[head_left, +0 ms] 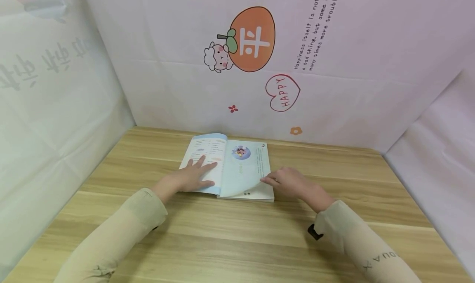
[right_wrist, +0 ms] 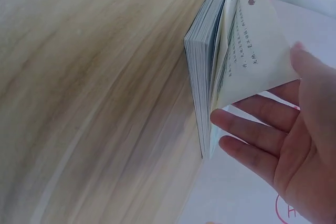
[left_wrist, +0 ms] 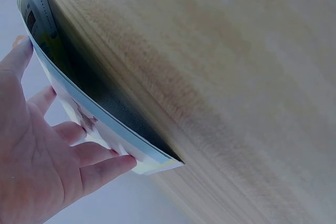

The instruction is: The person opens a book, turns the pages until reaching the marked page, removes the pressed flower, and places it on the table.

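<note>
An open book (head_left: 246,159) lies on the wooden table near the back wall, its left side bowing up from the tabletop in the left wrist view. My left hand (head_left: 193,176) rests with spread fingers on the left page (head_left: 213,146), which carries print and blue bands. At the lower right corner, my right hand (head_left: 289,181) pinches a pale blue page (head_left: 237,180) between thumb and fingers. That page's corner is lifted and curls over the white page (head_left: 259,191) beneath. In the right wrist view, the thick block of pages (right_wrist: 198,77) stays below the raised page (right_wrist: 262,51).
The wooden table (head_left: 208,241) extends around the book. Behind it stands a pale wall covering (head_left: 178,93) with cartoon prints, and white sheets (head_left: 55,130) close off the sides. A black band (head_left: 314,232) shows at my right cuff.
</note>
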Demonstrator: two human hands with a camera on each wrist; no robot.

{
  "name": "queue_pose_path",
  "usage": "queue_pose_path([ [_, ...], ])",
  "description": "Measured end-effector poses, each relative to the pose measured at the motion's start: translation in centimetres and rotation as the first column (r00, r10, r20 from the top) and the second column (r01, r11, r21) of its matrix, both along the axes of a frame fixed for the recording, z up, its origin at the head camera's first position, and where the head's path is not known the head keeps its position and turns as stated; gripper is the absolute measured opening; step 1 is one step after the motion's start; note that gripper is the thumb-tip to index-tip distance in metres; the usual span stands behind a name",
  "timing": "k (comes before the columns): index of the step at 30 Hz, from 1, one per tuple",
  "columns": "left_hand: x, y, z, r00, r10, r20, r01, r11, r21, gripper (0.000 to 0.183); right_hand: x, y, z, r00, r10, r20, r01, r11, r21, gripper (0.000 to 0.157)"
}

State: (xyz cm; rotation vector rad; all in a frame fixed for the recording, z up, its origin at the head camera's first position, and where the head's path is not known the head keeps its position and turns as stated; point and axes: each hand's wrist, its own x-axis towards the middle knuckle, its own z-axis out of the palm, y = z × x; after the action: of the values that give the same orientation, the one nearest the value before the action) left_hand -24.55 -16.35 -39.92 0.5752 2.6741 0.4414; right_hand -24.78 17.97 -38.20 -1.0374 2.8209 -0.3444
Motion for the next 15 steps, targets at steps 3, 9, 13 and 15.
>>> queue_pose_path([
  [3, 0.03, -0.01, 0.11, 1.000, 0.003, 0.001, -0.003, 1.000, -0.002, 0.073, -0.10, 0.10, -0.10, 0.999, 0.030, -0.031, -0.031, 0.999, -0.013, 0.030],
  [9, 0.02, 0.02, 0.10, 1.000, 0.005, 0.003, -0.005, 1.000, -0.012, 0.073, 0.00, 0.18, -0.06, 0.995, 0.093, -0.037, -0.096, 0.993, -0.072, 0.013],
  [13, 0.01, 0.02, 0.06, 1.000, 0.005, 0.000, -0.005, 1.000, -0.013, 0.073, 0.22, 0.25, 0.11, 0.996, 0.087, 0.007, -0.087, 0.996, -0.029, 0.021],
  [15, 0.02, 0.02, 0.07, 1.000, 0.005, 0.001, -0.005, 1.000, -0.010, 0.073, 0.36, 0.28, 0.17, 0.997, 0.069, 0.037, -0.070, 0.997, 0.016, 0.028],
])
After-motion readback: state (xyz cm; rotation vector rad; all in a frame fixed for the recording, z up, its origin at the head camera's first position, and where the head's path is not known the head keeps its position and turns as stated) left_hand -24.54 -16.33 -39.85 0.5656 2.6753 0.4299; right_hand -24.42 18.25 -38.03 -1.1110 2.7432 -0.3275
